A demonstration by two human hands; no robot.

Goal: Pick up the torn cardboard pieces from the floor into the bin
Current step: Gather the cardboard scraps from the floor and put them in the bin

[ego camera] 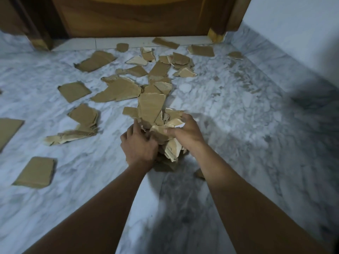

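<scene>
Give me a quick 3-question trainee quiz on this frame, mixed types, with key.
1. True or false: the left hand and the right hand both grip the cardboard bundle.
2. Loose cardboard pieces on the marble floor lie mostly: A) left of and beyond the hands; B) only right of them; C) nowhere.
3. Fill in: the bin is ____ in this view.
Key: 1 true; 2 A; 3 not visible.

We look down on a grey-white marble floor (229, 110) running to a brown wooden door (132, 17) with a pale threshold strip (77, 45) at its foot. On the right we see a white wall (293, 24) above marble skirting (275, 57), shadowed low down.
</scene>
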